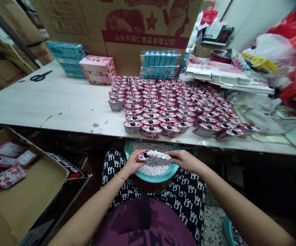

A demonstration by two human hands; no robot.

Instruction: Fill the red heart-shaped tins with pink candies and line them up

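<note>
Cardboard box near left, printed pouches loose inside. Scissors far left on white table. Then pink box, far side.

Near middle: left hand closed around small printed container, dark hole turned toward the right. White beaded strand bridges from beside that hole to the right; cannot tell if its left end sits inside. Teal tub of white pieces directly below, at the lap. Rows of printed containers on table beyond, holes up. Right hand pinches strand's right end between thumb and fingers.

Handling, my judgement: left grip should be snug enough to stop the container twisting, not so tight that its walls buckle; hole best lined up with the strand. Right pinch light, close to the end, so beads don't crush or pull apart. Slight slack beats a taut line. Both hands low over tub, so anything dropped lands back inside, off the patterned trousers.
</note>
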